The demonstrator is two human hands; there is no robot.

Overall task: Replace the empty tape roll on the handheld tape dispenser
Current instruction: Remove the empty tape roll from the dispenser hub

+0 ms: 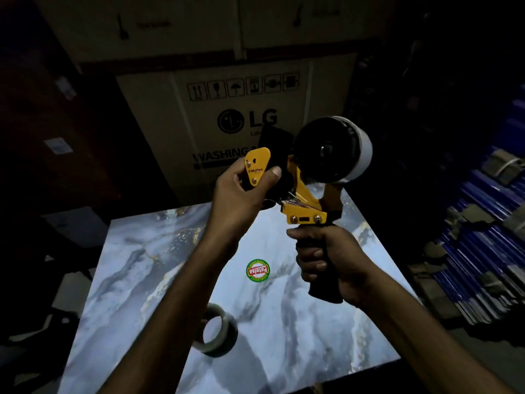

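A: Starting nearest, what lies under the arms?

B: Below the left forearm a tape roll (217,332) stands on the marble-patterned tabletop (136,268), partly hidden by that arm. Beyond it, between both wrists, is a round sticker (257,269)

A: And the hands?

B: The right hand (331,263) is wrapped closed around the black handle of the tape dispenser (305,194), holding it up clear of the table. The left hand (241,194), up and to the left of it, pinches the yellow front plate between thumb and fingers

A: Where's the spool?

B: Up and right of the right hand, a white core (358,149) sits on the dispenser's black hub; it looks nearly bare

A: How to do this well?

B: I'd judge: keep the handle grip firm, free the left hand, slide the core straight off sideways, staying clear of the cutter teeth

A: Farthest?

B: 1 cardboard box (235,118) marked LG stands behind
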